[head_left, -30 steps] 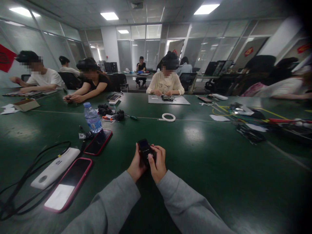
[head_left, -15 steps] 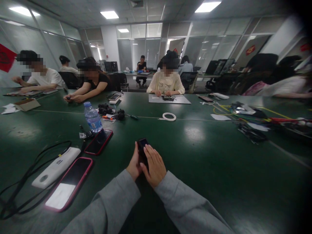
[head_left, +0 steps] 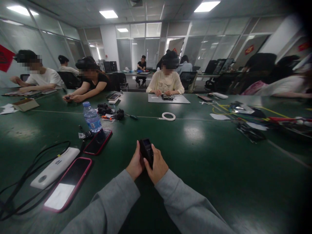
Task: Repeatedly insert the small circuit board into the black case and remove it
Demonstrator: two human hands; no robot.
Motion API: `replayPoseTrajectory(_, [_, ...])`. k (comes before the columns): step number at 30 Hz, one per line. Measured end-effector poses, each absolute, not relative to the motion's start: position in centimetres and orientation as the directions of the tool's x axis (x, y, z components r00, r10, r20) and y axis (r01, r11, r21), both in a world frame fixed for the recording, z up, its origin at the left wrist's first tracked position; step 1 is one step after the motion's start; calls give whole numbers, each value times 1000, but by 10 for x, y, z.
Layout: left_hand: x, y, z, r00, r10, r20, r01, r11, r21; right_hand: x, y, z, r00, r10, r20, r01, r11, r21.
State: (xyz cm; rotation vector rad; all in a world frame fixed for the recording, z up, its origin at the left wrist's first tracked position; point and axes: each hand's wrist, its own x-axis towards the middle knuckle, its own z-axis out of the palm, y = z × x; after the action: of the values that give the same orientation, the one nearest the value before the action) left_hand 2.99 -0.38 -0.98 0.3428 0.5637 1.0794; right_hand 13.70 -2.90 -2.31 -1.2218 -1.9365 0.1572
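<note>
Between my two hands is a small black handheld device with a little dark screen at its far end; its exact kind is not clear. My left hand grips its left side, fingers mostly hidden behind it. Along the right side my right hand is closed on it, the thumb lying near the lower end of its face. The device is held over the green table, tilted so that its front shows.
To the left lie a pink-edged phone, a white power bank with black cables and a red-edged phone. A water bottle stands behind them. Farther off are a white ring, tangled wires and several people seated.
My right hand has shifted from lying across the device to gripping its right side, uncovering more of its face. The device has moved slightly to the right.
</note>
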Motion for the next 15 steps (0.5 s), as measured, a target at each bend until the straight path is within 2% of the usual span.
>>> replayPoseTrajectory(9, [30, 1, -21, 305, 916, -259, -764, 398, 508, 137, -33, -18, -100, 717, 690, 666, 563, -489])
replayPoseTrajectory(15, [27, -2, -15, 314, 929, -194, -777, 369, 510, 143, -40, 1, 21, 640, 768, 513, 652, -558])
